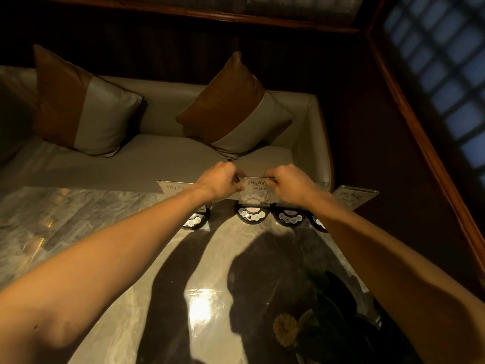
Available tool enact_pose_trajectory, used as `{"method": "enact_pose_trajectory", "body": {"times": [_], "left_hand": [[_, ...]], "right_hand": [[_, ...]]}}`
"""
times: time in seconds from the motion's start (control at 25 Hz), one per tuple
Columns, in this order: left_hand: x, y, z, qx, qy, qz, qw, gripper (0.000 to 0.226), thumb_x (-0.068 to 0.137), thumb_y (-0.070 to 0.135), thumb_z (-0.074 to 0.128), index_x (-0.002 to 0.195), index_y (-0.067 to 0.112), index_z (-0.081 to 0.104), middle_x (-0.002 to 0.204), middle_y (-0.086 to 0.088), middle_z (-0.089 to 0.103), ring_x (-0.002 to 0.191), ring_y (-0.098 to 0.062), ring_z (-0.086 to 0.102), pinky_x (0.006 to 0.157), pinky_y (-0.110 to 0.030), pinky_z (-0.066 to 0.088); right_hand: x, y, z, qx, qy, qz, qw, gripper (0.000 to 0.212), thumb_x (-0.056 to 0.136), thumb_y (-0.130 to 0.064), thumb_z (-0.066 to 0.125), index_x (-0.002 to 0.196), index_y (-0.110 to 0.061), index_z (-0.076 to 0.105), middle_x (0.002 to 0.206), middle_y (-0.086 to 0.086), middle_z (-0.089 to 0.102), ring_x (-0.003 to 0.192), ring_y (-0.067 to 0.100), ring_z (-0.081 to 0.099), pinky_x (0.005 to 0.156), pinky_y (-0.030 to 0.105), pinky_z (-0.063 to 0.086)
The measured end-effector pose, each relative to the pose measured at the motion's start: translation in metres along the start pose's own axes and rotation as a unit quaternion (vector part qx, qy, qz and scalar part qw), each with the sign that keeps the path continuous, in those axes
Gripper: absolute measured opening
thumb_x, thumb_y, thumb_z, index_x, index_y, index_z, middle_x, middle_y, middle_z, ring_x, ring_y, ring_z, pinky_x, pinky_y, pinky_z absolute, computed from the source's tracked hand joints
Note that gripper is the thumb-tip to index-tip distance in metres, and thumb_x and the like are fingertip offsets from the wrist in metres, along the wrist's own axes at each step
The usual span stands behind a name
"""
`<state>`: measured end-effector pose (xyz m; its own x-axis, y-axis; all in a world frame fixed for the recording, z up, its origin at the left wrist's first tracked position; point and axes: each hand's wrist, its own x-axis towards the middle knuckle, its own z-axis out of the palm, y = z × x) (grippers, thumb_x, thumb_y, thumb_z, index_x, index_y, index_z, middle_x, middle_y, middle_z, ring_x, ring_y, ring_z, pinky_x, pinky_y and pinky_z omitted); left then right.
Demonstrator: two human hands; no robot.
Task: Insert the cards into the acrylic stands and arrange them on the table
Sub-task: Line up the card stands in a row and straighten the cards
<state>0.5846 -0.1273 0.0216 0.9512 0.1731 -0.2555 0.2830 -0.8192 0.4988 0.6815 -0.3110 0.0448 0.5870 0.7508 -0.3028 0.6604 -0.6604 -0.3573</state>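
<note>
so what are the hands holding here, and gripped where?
Both hold the middle acrylic stand with its card: left hand on its top left corner, right hand on its top right corner.

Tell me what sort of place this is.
Probably a restaurant or lounge booth: a cushioned sofa with pillows against dark wood panelling, a marble table, and numbered acrylic stands with call-button pads along its far edge.

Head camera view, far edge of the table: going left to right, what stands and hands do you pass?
Left acrylic stand → left hand → middle acrylic stand, pinched at its top corners by both hands → right hand → right acrylic stand.
</note>
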Motion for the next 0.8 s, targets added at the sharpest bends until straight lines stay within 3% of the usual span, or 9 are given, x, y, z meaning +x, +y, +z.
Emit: {"method": "enact_pose_trajectory", "body": {"times": [0.08, 0.2, 0.28, 0.4, 0.52, 0.64, 0.8], "left_hand": [[-0.007, -0.011, -0.01, 0.005, -0.008, -0.005, 1.0, 0.039, 0.085, 0.035, 0.075, 0.121, 0.021, 0.068, 0.11, 0.002, 0.074, 0.1, -0.016, 0.068, 0.091, -0.039, 0.056], [-0.022, -0.034, -0.035, 0.031, -0.06, -0.019, 0.998, 0.061, 0.077, 0.043, 0.081, 0.131, 0.021, 0.062, 0.123, 0.0, 0.069, 0.109, -0.017, 0.066, 0.097, -0.039, 0.053], [-0.035, -0.05, -0.051, 0.062, -0.085, -0.039, 0.994, 0.072, 0.071, 0.046, 0.085, 0.135, 0.022, 0.059, 0.127, 0.001, 0.067, 0.112, -0.018, 0.065, 0.098, -0.038, 0.053], [-0.055, -0.075, -0.059, 0.071, -0.055, -0.068, 0.994, 0.062, 0.074, 0.035, 0.084, 0.131, 0.024, 0.062, 0.126, 0.002, 0.068, 0.115, -0.019, 0.063, 0.097, -0.037, 0.052], [-0.073, -0.102, -0.058, 0.055, -0.004, -0.079, 0.995, 0.041, 0.081, 0.021, 0.078, 0.121, 0.023, 0.069, 0.119, 0.001, 0.072, 0.11, -0.019, 0.066, 0.095, -0.038, 0.053], [-0.085, -0.124, -0.055, 0.051, 0.033, -0.073, 0.995, 0.024, 0.088, 0.021, 0.071, 0.112, 0.019, 0.073, 0.109, -0.004, 0.075, 0.102, -0.023, 0.069, 0.089, -0.039, 0.055], [-0.085, -0.122, -0.051, 0.019, 0.08, -0.05, 0.995, 0.018, 0.092, 0.022, 0.069, 0.107, 0.015, 0.075, 0.103, -0.006, 0.076, 0.094, -0.022, 0.069, 0.08, -0.031, 0.049]], "right_hand": [[-0.001, -0.004, -0.003, 0.006, -0.002, 0.006, 1.0, 0.031, 0.1, -0.021, 0.058, 0.13, -0.018, 0.066, 0.119, 0.006, 0.072, 0.106, 0.022, 0.067, 0.085, 0.036, 0.058], [0.0, -0.018, -0.005, -0.005, 0.038, -0.013, 0.999, 0.05, 0.097, -0.031, 0.063, 0.143, -0.015, 0.054, 0.142, 0.009, 0.06, 0.127, 0.027, 0.057, 0.103, 0.041, 0.048], [0.006, -0.039, -0.001, 0.006, 0.055, -0.046, 0.997, 0.057, 0.094, -0.037, 0.066, 0.145, -0.016, 0.052, 0.146, 0.009, 0.056, 0.132, 0.027, 0.054, 0.106, 0.04, 0.045], [0.018, -0.083, 0.016, 0.02, 0.018, -0.081, 0.996, 0.064, 0.092, -0.04, 0.068, 0.149, -0.018, 0.048, 0.149, 0.008, 0.053, 0.135, 0.026, 0.051, 0.108, 0.04, 0.043], [0.033, -0.124, 0.042, -0.031, 0.02, -0.117, 0.992, 0.048, 0.095, -0.029, 0.065, 0.14, -0.016, 0.056, 0.136, 0.01, 0.064, 0.124, 0.029, 0.059, 0.104, 0.041, 0.043], [0.042, -0.147, 0.055, -0.057, 0.039, -0.105, 0.992, 0.02, 0.096, -0.013, 0.058, 0.113, -0.015, 0.068, 0.108, 0.011, 0.073, 0.103, 0.031, 0.067, 0.085, 0.038, 0.048], [0.044, -0.141, 0.044, -0.049, 0.039, -0.075, 0.995, 0.019, 0.098, -0.017, 0.054, 0.104, -0.016, 0.073, 0.1, 0.01, 0.075, 0.098, 0.031, 0.067, 0.087, 0.04, 0.047]]}}
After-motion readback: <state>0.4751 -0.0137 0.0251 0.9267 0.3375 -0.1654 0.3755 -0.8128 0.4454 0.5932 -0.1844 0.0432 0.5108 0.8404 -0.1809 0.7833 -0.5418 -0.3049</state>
